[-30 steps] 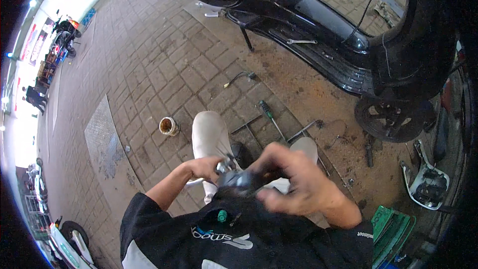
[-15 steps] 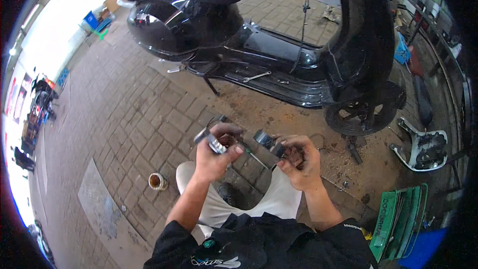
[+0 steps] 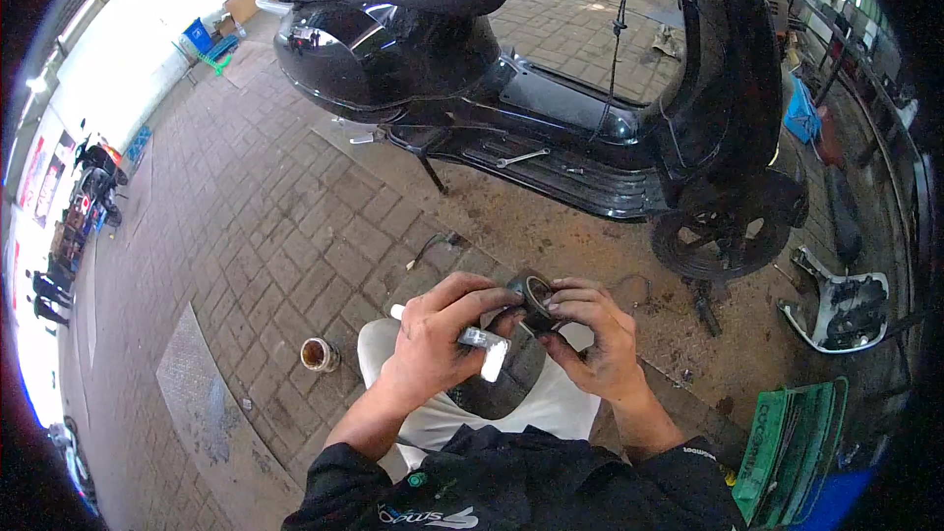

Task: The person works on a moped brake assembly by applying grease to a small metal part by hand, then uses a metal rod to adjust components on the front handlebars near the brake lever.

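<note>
My right hand is closed on a dark, round, ring-shaped part, whose open rim faces up and right. My left hand is closed too, its fingertips meeting the left side of that ring. A silver-white metal piece with a bent end sticks out of my left palm, and its exact kind cannot be made out. A short white end shows behind that hand's knuckles. Both hands meet above my lap, between my knees.
Ahead stands a black scooter, with a wrench on its footboard. An open jar sits on the paving left of my knee. A silver-edged panel and green slatted piece lie at right, a metal plate at left.
My hands have come together, bringing the ring-shaped part against my left fingers. The ring has turned its opening upward. A thin screwdriver-like shaft seen between the hands earlier no longer shows.
</note>
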Motion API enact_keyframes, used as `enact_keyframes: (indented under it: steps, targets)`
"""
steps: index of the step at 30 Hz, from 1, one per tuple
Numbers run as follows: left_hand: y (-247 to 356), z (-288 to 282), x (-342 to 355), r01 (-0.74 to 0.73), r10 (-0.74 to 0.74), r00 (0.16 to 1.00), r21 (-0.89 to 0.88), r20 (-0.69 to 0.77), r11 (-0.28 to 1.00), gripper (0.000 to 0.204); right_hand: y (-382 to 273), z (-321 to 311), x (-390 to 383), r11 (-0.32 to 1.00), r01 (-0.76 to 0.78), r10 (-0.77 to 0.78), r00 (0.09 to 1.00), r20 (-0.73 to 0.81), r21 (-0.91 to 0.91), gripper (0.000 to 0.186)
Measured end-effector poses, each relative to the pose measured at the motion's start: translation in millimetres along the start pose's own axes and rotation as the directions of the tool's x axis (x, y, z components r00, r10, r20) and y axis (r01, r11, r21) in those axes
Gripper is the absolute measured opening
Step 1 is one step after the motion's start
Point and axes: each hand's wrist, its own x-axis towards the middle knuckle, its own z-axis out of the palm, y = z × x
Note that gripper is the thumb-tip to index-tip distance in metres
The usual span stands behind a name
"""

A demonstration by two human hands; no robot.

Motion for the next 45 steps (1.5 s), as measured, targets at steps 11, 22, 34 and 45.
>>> enact_keyframes:
  steps: [11, 22, 34, 45]
  targets:
    - [3, -19, 17, -0.001, 0.041, 0.984, -0.226, 0.173, 0.974, 0.021, -19, -18, 10, 1.000, -0.020, 0.021, 0.999, 0.043, -0.009, 0.031]
    - [5, -19, 21, -0.002, 0.097, 0.930, -0.260, 0.354, 0.966, 0.018, -11, -26, 9, 0.964, -0.153, 0.117, 0.979, 0.168, 0.219, 0.024]
    - [-6, -18, 22, -0.121, 0.183, 0.869, -0.162, 0.460, 0.979, 0.021, -5, -19, 13, 0.940, -0.255, 0.178, 0.932, 0.315, 0.225, 0.021]
    - [-18, 19, 0, 0.083, -0.085, 0.996, -0.136, -0.006, 0.987, 0.014, 10, 4, -2, 0.299, -0.720, 0.493, 0.678, 0.545, 0.626, 0.031]
